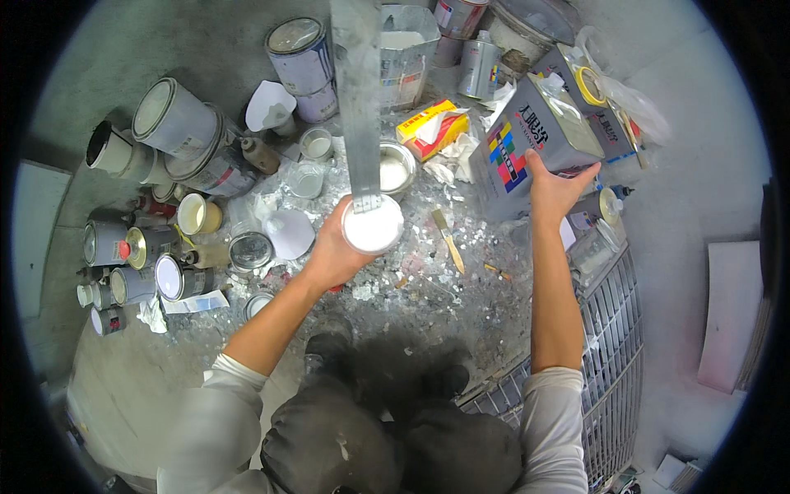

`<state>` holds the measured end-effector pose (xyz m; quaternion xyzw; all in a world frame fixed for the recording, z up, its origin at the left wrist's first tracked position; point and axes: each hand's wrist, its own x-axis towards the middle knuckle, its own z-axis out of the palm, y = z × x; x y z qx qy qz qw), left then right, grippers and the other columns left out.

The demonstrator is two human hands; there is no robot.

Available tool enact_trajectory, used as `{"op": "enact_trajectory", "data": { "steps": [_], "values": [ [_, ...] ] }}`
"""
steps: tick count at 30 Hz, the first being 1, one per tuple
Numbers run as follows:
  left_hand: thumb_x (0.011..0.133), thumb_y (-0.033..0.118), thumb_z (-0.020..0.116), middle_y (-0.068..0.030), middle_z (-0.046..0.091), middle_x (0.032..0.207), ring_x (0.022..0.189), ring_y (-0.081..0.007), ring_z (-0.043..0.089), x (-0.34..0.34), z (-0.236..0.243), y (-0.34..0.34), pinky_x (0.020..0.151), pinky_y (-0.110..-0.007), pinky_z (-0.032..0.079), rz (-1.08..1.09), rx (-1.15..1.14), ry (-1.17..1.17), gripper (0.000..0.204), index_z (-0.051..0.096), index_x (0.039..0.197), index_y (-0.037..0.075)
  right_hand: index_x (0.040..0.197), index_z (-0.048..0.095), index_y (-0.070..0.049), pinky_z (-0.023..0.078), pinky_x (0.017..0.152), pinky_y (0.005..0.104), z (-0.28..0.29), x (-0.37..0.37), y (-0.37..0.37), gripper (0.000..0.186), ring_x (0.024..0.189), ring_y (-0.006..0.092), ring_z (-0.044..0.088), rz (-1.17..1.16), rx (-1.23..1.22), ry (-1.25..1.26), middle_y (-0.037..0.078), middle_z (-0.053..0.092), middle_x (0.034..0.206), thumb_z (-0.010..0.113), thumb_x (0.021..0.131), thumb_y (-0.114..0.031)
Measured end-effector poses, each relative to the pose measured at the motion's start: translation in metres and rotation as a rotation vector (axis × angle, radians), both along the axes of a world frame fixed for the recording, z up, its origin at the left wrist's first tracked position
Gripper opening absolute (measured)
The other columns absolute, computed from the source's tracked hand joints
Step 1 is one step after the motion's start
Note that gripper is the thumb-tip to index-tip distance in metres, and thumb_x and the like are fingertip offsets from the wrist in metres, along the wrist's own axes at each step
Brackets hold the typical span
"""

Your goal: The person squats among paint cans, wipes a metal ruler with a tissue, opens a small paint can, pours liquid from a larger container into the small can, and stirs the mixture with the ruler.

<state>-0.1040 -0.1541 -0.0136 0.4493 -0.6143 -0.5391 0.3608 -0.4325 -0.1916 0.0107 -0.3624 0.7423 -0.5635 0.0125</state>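
In my left hand (333,247) is a cup of white liquid (374,226), gripped around its side. A long flat metal strip with markings (358,99) stands upright with its lower end at the cup. My right hand (553,185) grips a large rectangular grey metal can (555,123) with a coloured label, thumb and fingers spread across its lower part. Behind the cup sits an open tin with white contents (393,173). A paintbrush (447,239) lies to the cup's right on the spattered floor (411,305).
Stacked paint tins (177,119) and smaller containers (197,214) crowd the left. A yellow-and-red box (432,123), crumpled tissues and more cans (477,66) are at the back. A metal grating (609,329) runs along the lower right, and pale boards (724,313) lie at the far right.
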Motion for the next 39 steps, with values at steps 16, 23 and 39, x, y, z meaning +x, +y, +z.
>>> {"op": "enact_trajectory", "data": {
  "steps": [16,23,39],
  "values": [
    [0.071,0.014,0.085,-0.0108,0.060,0.119,0.111,-0.0194,0.059,-0.018,-0.018,0.015,0.097,-0.033,0.047,-0.168,0.040,0.001,0.065,0.052,0.126,0.002,0.131,0.053,0.004,0.050,0.087,0.0297,-0.005,0.086,0.085,0.061,0.106,0.0196,0.061,0.646,0.154,-0.521,0.016,0.063,0.119,0.080,0.079,-0.012],
    [0.069,0.009,0.083,-0.0081,0.061,0.114,0.108,-0.0183,0.059,-0.029,-0.012,0.022,0.094,-0.033,0.047,-0.297,0.130,0.093,0.062,0.054,0.124,0.003,0.123,0.061,0.001,0.048,0.075,0.0230,0.079,0.113,0.025,0.041,0.084,0.0073,0.061,1.151,0.521,-0.367,0.004,0.070,0.099,0.070,0.089,-0.018],
    [0.069,0.010,0.084,-0.0122,0.062,0.114,0.107,-0.0224,0.061,-0.025,-0.037,0.016,0.093,-0.034,0.049,-0.045,-0.019,-0.074,0.065,0.050,0.124,0.001,0.111,0.058,0.002,0.052,0.064,0.0222,0.081,0.119,0.071,0.030,0.078,0.0088,0.063,0.916,0.451,-0.347,0.009,0.069,0.097,0.071,0.089,-0.012]
  ]
}}
